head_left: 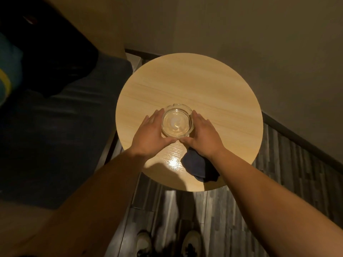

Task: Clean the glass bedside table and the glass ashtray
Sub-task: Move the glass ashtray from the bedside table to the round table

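Note:
A round clear glass ashtray (177, 121) stands a little nearer than the middle of the round bedside table (194, 82), whose glossy top looks like light wood. My left hand (148, 135) cups the ashtray's left side and my right hand (202, 135) cups its right side, thumbs meeting at its near rim. A dark blue cloth (199, 168) lies crumpled on the table's near edge, partly under my right wrist.
A bed with dark bedding (55, 127) runs along the left, close to the table. Beige walls close in behind and to the right. Grey plank floor (278, 182) lies below, with my two shoes (167, 243) at the bottom.

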